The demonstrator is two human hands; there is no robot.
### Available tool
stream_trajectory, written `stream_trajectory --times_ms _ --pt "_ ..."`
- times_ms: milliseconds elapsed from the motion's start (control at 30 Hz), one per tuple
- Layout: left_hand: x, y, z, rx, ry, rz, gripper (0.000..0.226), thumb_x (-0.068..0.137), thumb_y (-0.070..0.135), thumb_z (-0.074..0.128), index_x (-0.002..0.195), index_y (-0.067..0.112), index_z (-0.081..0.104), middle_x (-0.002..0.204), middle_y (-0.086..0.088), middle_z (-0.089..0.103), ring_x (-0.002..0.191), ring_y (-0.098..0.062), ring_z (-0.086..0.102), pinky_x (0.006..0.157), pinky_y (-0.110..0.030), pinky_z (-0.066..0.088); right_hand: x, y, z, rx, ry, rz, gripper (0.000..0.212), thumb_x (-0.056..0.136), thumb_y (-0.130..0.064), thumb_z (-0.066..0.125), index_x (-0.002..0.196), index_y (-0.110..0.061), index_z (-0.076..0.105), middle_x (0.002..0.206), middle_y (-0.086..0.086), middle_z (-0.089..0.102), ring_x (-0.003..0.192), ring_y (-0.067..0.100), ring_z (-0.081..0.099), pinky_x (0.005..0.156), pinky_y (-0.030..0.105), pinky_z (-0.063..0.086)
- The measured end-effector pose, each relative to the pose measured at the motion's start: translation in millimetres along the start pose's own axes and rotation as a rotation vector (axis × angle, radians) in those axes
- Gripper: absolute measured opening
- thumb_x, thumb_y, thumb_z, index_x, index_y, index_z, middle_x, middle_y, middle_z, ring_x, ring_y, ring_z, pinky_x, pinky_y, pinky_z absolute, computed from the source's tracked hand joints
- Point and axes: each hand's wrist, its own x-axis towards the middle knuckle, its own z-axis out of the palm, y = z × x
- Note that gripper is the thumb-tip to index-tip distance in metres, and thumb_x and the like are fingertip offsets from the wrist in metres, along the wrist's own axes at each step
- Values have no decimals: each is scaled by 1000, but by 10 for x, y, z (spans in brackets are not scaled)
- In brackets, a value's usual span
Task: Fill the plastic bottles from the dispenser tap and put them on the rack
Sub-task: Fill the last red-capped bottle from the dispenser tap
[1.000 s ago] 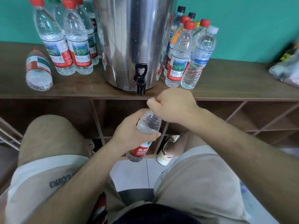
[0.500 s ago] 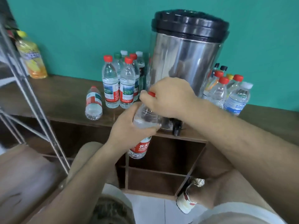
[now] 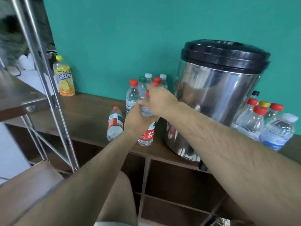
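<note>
My left hand (image 3: pixel 137 117) grips the middle of a clear plastic bottle (image 3: pixel 146 134) with a red label, held upright just left of the steel dispenser (image 3: pixel 216 101). My right hand (image 3: pixel 160 101) is curled over its red cap at the top. The dispenser's black tap (image 3: pixel 202 167) pokes out below my right forearm, mostly hidden. A metal rack (image 3: pixel 45 75) with a shelf stands at the left.
A group of capped bottles (image 3: pixel 135 93) stands behind my hands, and one bottle (image 3: pixel 114 123) lies on its side on the wooden counter (image 3: pixel 84 115). More bottles (image 3: pixel 267 126) cluster right of the dispenser. A yellow drink bottle (image 3: pixel 64 77) stands by the rack.
Both hands carried the bottle up and away from under the tap to counter height, left of the dispenser. The view swung up and left, bringing the rack in.
</note>
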Motion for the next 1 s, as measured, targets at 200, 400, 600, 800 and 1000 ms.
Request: stream_trajectory --times_ms 200,400,600,800,1000 --pt "171 -74 6 99 -54 42 58 91 34 75 140 23 47 115 12 63 104 -13 64 84 -30 52 26 94 130 168 18 -30 60 95 -35 74 143 -15 44 134 14 54 122 36 57 104 46 48" --pt "-41 -132 -218 197 -110 35 103 76 40 89 160 30 28 154 -3 49 143 -27 44 113 -54 43 -142 33 160 3 117 -3 70 98 -40 69 155 -22 32 154 14 33 140 37 38 109 49 46" --pt "-412 -448 -343 272 137 -195 65 98 38 62 157 29 35 166 -9 27 154 -32 20 125 -50 22 -520 -262 651 319 287 -279 30 103 -11 54 132 -8 61 127 14 57 122 30 52 104 39 47" --pt "-454 -691 -419 127 90 -391 59 107 37 51 162 28 30 154 -15 45 143 -36 39 121 -47 30 -375 -470 1274 580 -86 32 39 112 -26 35 144 -14 53 142 13 60 130 30 55 103 34 40" --pt "-631 -801 -430 -81 241 -228 23 107 18 47 116 11 67 98 4 69 95 -8 65 81 -27 46 -355 -483 1593 769 -88 181 42 109 -40 46 144 -20 53 139 8 63 127 27 60 99 33 45"
